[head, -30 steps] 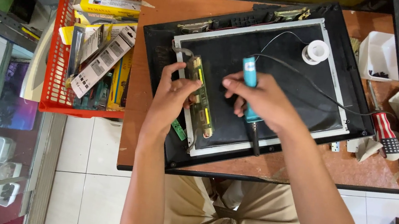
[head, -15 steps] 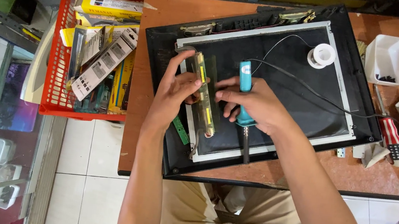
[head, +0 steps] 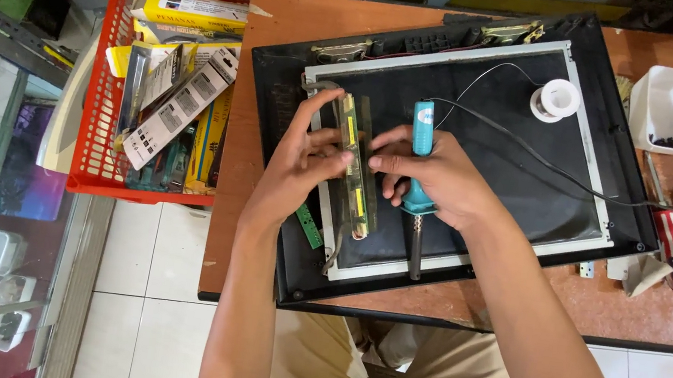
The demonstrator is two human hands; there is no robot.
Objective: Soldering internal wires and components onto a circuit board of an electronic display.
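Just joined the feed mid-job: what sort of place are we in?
Likely a small electronics repair shop: a soldering iron and solder spool lie over an opened flat-panel monitor, with a red basket of packaged parts beside the workbench.
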